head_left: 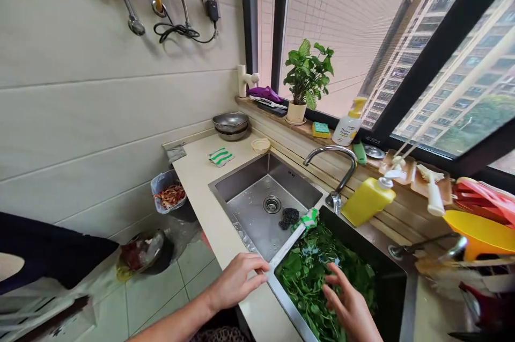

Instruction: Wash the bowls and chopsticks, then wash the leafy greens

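My left hand [241,280] is over the front edge of the counter, by the divider between the two sink basins. Its fingers are slightly bent, the thumb stands apart from them, and nothing shows in its grasp. Above the right basin is my right hand [348,299], fingers spread and holding nothing. Leafy greens [306,283] lie in water below it, filling much of that basin. Whether the fingertips touch the leaves, I cannot tell. A green-and-white cloth [309,219] is draped over the far end of the divider.
The left steel basin [251,199] holds a dark scouring pad [288,218]. Behind the basins rise a curved faucet [341,170] and a yellow pump bottle [368,201]. Metal bowls [230,123] and a striped cloth [221,157] sit left; a lined bin [169,197] stands below.
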The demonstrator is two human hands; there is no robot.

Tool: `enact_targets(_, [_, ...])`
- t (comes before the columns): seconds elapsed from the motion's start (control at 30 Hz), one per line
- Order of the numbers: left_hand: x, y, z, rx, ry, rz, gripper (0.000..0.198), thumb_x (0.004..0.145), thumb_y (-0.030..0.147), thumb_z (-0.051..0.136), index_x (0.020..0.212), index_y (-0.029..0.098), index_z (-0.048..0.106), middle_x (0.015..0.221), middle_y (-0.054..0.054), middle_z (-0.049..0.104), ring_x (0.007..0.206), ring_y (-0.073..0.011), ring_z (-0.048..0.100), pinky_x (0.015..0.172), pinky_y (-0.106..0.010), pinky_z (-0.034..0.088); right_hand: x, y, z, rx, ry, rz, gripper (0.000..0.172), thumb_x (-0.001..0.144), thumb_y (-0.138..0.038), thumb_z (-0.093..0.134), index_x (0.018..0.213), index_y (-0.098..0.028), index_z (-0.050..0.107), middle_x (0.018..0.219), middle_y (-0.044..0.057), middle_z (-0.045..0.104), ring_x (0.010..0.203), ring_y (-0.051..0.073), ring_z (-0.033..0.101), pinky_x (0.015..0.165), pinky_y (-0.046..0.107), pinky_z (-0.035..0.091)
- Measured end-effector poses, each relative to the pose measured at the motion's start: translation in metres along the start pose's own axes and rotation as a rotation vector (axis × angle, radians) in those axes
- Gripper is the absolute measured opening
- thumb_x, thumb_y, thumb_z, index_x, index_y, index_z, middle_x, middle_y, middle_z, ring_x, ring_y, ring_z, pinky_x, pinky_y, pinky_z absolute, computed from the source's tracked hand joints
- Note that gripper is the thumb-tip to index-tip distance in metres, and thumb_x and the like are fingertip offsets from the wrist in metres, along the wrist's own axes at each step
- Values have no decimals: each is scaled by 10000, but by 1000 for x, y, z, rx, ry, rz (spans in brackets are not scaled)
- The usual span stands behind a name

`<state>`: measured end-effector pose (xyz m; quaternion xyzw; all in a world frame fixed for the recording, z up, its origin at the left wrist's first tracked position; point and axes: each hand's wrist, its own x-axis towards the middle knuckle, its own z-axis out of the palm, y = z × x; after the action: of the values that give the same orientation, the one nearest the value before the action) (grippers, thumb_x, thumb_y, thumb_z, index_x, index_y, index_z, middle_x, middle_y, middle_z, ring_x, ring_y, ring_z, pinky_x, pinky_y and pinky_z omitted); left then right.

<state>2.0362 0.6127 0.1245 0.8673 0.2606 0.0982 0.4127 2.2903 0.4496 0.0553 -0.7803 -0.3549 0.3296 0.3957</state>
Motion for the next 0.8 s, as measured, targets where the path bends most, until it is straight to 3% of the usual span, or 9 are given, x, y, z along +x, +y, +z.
enact_targets(0.13, [0,-59,-47,-52,42,-60,115,861,255,549,885,243,660,879,20,671,860,-143,612,809,-235,421,70,-13,28,-154,248,25,743,686,-624,535,1301,-216,452,1168,151,632,519,185,595,655,409,544])
enact_targets(0.23, [12,-107,-86,-50,25,-61,99,850,250,565,868,238,662,873,13,676,868,-152,613,827,-248,426,124,-9,48,-217,374,17,838,641,-651,542,1321,-175,430,1252,200,567,720,279,672,752,449,528])
enact_targets(0.33, [34,-149,-128,-18,-14,-19,125,853,256,568,917,240,675,886,1,689,885,-161,621,851,-262,432,167,2,61,-332,490,106,981,559,-684,554,1346,-122,390,1082,214,637,832,371,669,773,486,512])
enact_targets(0.4, [52,-173,-155,-3,-43,39,152,858,264,568,962,232,674,917,-15,695,881,-161,627,839,-260,447,186,8,64,-395,491,257,863,547,-672,523,1268,-202,465,757,112,672,738,401,668,699,517,505])
enact_targets(0.5, [84,-207,-187,12,-54,175,168,875,254,553,992,200,662,981,-43,688,921,-161,620,845,-261,464,199,5,61,-496,418,376,430,564,-557,522,903,-306,606,497,37,558,644,390,655,628,490,484])
enact_targets(0.6, [120,-244,-209,129,32,289,184,904,226,503,1005,184,651,1028,-64,662,991,-179,573,906,-322,448,203,-20,58,-643,388,421,193,582,-420,531,674,-270,610,548,96,589,615,358,641,551,438,446])
enact_targets(0.7, [157,-282,-221,300,111,334,220,919,233,468,1035,188,648,1043,-79,631,993,-196,538,918,-375,439,207,-65,62,-708,409,395,252,618,-420,534,734,-237,663,602,112,621,579,313,611,523,403,413])
enact_targets(0.8, [184,-312,-226,436,94,363,264,900,288,509,1126,206,618,1218,-97,571,1115,-231,486,972,-435,409,215,-111,84,-540,346,219,307,625,-506,571,713,-227,664,536,32,580,533,229,559,538,351,407])
